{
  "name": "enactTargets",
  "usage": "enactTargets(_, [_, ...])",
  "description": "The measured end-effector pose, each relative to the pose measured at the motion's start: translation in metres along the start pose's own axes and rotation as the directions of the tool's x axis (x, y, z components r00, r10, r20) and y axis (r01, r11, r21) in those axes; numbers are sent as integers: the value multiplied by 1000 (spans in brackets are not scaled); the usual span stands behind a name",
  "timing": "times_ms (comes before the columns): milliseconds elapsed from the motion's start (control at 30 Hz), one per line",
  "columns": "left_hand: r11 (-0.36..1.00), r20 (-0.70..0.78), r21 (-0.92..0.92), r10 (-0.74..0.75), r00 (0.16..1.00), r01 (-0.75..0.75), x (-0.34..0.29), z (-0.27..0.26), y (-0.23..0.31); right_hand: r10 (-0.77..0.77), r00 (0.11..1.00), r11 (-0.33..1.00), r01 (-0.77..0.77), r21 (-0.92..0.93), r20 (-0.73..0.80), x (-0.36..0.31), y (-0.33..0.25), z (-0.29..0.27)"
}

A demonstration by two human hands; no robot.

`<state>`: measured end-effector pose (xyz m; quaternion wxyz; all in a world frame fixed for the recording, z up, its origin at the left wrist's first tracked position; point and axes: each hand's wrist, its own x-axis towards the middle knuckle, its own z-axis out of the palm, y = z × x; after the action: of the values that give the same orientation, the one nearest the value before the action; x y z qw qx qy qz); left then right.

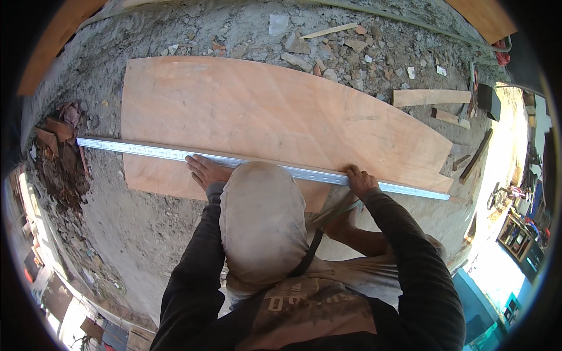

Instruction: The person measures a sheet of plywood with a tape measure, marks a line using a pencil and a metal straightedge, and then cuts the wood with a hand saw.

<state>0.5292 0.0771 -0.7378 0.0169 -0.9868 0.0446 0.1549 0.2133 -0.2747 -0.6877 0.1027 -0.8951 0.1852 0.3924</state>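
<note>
A long silver metal bar [140, 150] lies crosswise over a pale brown plywood sheet [257, 111], and both of its ends reach past the sheet's edges. My left hand [205, 171] rests with fingers spread, their tips pressing on the bar left of my raised knee [263, 219]. Farther right, my right hand [363, 181] has its fingers curled over the bar. Whether anything small sits in those fingers is hidden. The knee covers part of the bar's near edge and of the sheet.
Stone rubble [351, 52] lies beyond the sheet. Wood offcuts [432, 97] are at the far right, with a dark strip [476, 157] nearer. Broken bricks [58, 128] lie beside the bar's left end. My bare foot [342, 225] is close to the sheet's near edge.
</note>
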Motion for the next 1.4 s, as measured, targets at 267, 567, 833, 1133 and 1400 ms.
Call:
enactTargets(267, [981, 296, -110, -119, 948, 157, -5, -65, 25, -204, 979, 976, 204, 70, -6, 2, 3, -38])
enactTargets(567, [957, 410, -158, -161, 898, 243, 3, -95, 32, -348, 830, 890, 438, 124, -436, 94, -93, -209])
enactTargets(833, [937, 443, -266, -90, 892, 226, 6, -107, 20, -591, 566, 557, 802, 217, -575, 232, -372, -284])
enactTargets(1133, [962, 437, -253, 14, 899, 107, 3, -35, 1, -640, 626, 651, 750, 118, -444, 271, -581, -294])
enactTargets(1400, [375, 177, -917, 85, 980, 133, -19, 117, -14, -695, 603, 689, 713, -126, -391, 275, -651, -302])
